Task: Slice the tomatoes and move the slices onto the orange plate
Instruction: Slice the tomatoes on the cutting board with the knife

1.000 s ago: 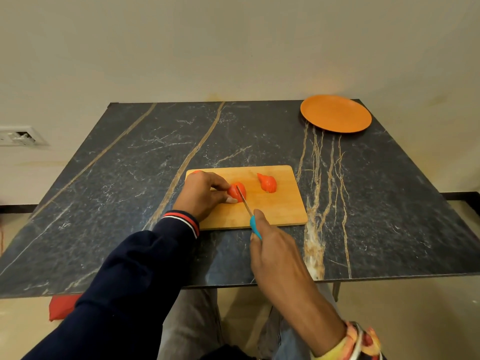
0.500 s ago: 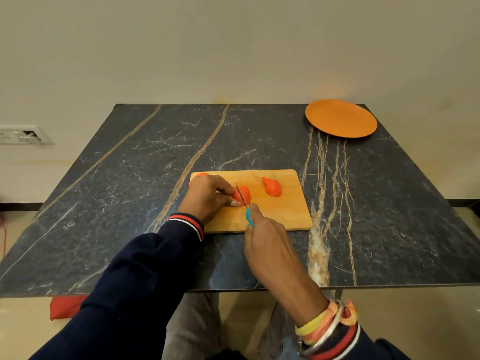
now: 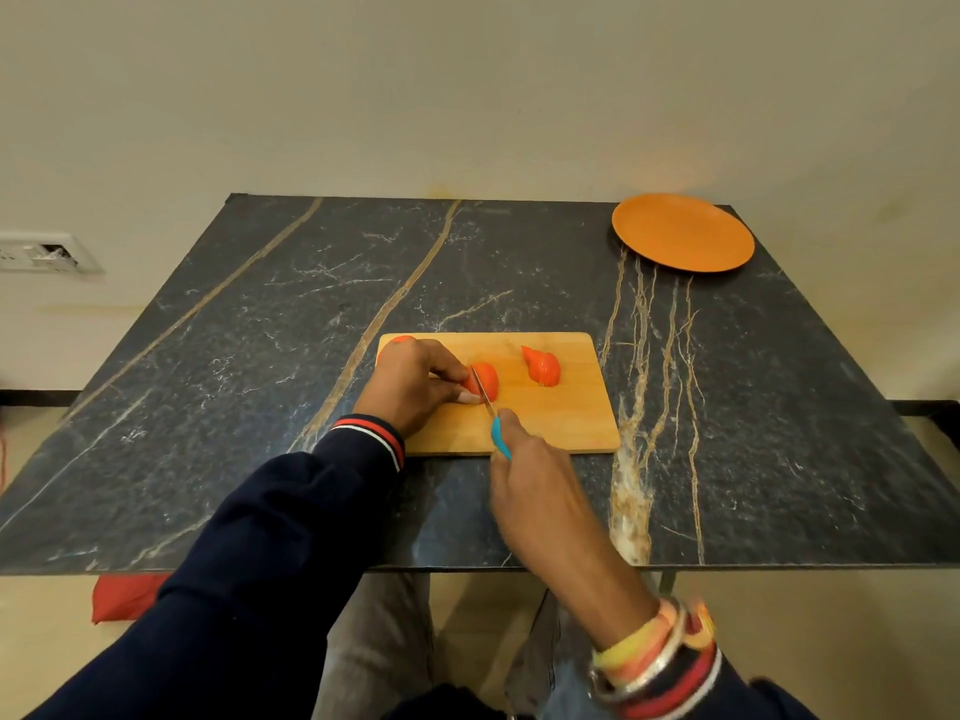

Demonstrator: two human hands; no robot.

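Note:
A wooden cutting board lies on the dark marble table. My left hand holds a tomato piece on the board with curled fingers. My right hand grips a knife with a blue handle, and its blade sits in the left side of that piece. Another tomato piece lies apart on the board to the right. A bit of a further tomato shows behind my left hand at the board's far left corner. The orange plate rests bare at the far right corner of the table.
The table meets a plain wall at the back. A wall socket sits at the left. A red cushion lies on the floor under the table's near left edge. My knees show below the near edge.
My right hand has pushed the knife forward, then drawn it slightly back through the tomato piece. My left hand has stayed on the piece. The view has shifted a little.

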